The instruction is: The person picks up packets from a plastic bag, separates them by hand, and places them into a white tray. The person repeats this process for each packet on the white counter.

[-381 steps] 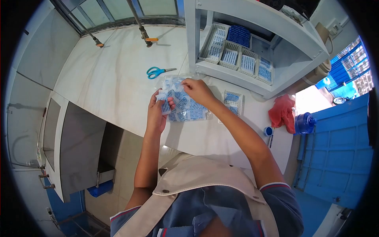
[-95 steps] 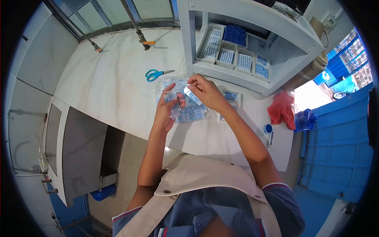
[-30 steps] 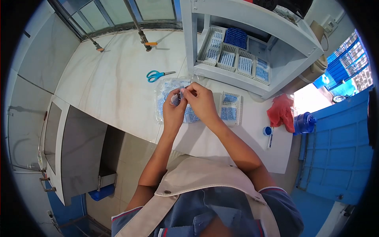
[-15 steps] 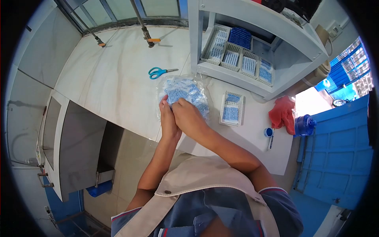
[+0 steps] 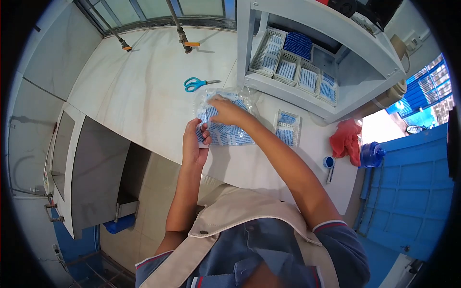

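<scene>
A clear plastic bag [image 5: 247,100] full of small white sachets [image 5: 230,135] printed in blue lies on the white counter in front of me. My left hand [image 5: 194,144] is at its near left side, fingers curled around a few sachets of the same kind; how many cannot be made out. Over the middle of the bag, my right hand [image 5: 229,112] reaches down onto the sachets, thumb and fingers apart, its fingertips partly hidden. Just right of my right forearm stands a small white basket [image 5: 298,129] with similar sachets in it.
Blue-handled scissors [image 5: 194,84] lie beyond the bag. A white shelf [image 5: 307,103] at the back right holds several baskets of sachets. Farther right are a red cloth [image 5: 345,139], a small blue-topped container [image 5: 329,162] and a large blue bottle [image 5: 372,154]. Pipes with orange valve handles [image 5: 192,44] rise behind.
My hands, close together over the bag before, have separated. The right moved up and over the sachets; the left shifted left and slightly down, with sachets now visible in it.
</scene>
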Tool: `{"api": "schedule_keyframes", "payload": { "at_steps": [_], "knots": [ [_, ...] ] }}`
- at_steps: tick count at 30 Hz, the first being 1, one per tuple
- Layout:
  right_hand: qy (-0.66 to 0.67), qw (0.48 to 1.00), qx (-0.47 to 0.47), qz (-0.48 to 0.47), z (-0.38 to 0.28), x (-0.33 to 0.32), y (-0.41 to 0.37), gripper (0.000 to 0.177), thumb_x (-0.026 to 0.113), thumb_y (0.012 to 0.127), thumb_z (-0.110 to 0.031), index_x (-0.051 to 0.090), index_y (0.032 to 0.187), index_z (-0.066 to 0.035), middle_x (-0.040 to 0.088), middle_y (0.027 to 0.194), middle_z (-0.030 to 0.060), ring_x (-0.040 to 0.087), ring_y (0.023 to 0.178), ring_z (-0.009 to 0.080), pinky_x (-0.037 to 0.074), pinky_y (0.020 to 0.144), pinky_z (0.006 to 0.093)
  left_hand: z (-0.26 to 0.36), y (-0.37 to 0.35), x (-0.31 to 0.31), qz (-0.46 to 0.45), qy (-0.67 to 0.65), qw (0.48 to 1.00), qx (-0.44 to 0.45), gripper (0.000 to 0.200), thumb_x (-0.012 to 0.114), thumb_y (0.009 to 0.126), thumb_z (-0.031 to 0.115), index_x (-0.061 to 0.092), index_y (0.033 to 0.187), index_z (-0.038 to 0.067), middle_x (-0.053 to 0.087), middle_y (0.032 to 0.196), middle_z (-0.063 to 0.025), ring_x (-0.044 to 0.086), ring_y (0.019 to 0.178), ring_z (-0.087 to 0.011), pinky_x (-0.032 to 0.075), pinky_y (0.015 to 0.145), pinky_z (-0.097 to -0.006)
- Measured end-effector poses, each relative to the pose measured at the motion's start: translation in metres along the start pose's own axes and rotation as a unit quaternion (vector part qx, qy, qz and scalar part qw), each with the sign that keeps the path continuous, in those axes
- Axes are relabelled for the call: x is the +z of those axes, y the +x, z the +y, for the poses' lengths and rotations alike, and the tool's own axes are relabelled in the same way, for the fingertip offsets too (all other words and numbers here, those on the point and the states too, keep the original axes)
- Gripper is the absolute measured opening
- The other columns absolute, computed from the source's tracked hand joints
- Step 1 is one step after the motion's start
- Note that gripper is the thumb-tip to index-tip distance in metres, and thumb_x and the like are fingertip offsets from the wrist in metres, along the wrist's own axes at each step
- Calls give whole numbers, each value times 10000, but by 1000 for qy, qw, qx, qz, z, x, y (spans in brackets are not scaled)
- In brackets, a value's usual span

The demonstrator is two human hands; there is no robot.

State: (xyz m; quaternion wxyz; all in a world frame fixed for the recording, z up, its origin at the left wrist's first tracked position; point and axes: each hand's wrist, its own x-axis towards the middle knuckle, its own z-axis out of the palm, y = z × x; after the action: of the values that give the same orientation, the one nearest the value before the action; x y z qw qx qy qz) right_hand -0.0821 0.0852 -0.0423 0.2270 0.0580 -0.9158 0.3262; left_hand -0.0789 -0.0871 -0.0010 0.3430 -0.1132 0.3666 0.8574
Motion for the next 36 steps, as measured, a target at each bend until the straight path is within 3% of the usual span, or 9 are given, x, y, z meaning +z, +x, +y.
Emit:
{"api": "schedule_keyframes", "payload": {
  "at_steps": [2, 6, 10, 18, 21, 23, 28, 31, 36],
  "knots": [
    [-26, 991, 68, -114, -3, 2, 6, 384, 677, 730, -122, 606, 1093, -22, 601, 1053, 181, 604, 949, 314, 481, 828, 355, 5, 3, 1, 1, 55, 998, 4, 132, 515, 899, 110, 495, 1012, 44, 537, 857, -68, 429, 578, -86, 361, 467, -209],
    [66, 977, 136, -151, 1, -9, 7, 342, 699, 732, -134, 625, 1043, -13, 609, 1032, 170, 613, 920, 284, 487, 802, 345, 7, 17, -2, -5, 256, 965, 52, 302, 541, 875, 115, 524, 1151, -8, 595, 941, -71, 451, 549, -72, 368, 463, -212],
    [214, 953, 183, -108, 9, -11, -4, 259, 690, 742, -97, 643, 979, -1, 649, 920, 144, 635, 833, 230, 493, 741, 315, 4, 25, 5, 10, 322, 941, 106, 354, 558, 860, 80, 524, 1199, -13, 601, 915, -59, 454, 545, -63, 372, 458, -215],
    [335, 910, 241, -34, -9, -55, -10, 184, 651, 824, -69, 632, 982, 24, 644, 816, 44, 596, 759, 96, 483, 692, 231, 2, 28, 27, -18, 478, 864, 157, 164, 628, 854, 112, 635, 974, 0, 594, 728, -2, 432, 509, -30, 338, 432, -194],
    [375, 897, 232, 29, -21, -67, -10, 157, 639, 847, -77, 625, 965, 25, 616, 800, 13, 572, 768, 70, 465, 683, 204, 4, 32, 40, -26, 436, 887, 148, 112, 646, 851, 128, 631, 886, 23, 550, 645, 25, 409, 504, -19, 309, 424, -191],
    [501, 815, 281, 69, -25, -69, -10, 133, 642, 847, -74, 625, 949, 11, 594, 778, -7, 549, 756, 65, 451, 680, 195, 4, 29, 49, -35, 390, 911, 128, 101, 646, 854, 137, 621, 861, 39, 530, 644, 36, 397, 496, -14, 303, 423, -185],
    [476, 822, 303, 78, -23, -67, -15, 108, 647, 852, -94, 629, 918, -9, 604, 783, 3, 551, 736, 61, 460, 680, 200, -1, 27, 58, -40, 322, 941, 92, 116, 657, 849, 151, 606, 796, 63, 473, 608, 60, 379, 478, -12, 284, 423, -173],
    [506, 798, 304, 121, -27, -55, -13, 104, 638, 860, -102, 626, 908, -11, 597, 767, 0, 544, 691, 54, 460, 631, 198, 1, 27, 56, -47, 388, 917, 76, 122, 666, 843, 157, 603, 796, 64, 459, 586, 61, 380, 481, -19, 279, 422, -181],
    [567, 743, 307, 180, -36, -41, -17, 94, 613, 876, -101, 597, 905, -13, 582, 749, 3, 543, 656, 56, 459, 561, 202, -4, 32, 44, -50, 547, 814, 191, 125, 671, 833, 143, 611, 822, 34, 504, 611, 42, 380, 491, -28, 279, 423, -203]
  ]
}}
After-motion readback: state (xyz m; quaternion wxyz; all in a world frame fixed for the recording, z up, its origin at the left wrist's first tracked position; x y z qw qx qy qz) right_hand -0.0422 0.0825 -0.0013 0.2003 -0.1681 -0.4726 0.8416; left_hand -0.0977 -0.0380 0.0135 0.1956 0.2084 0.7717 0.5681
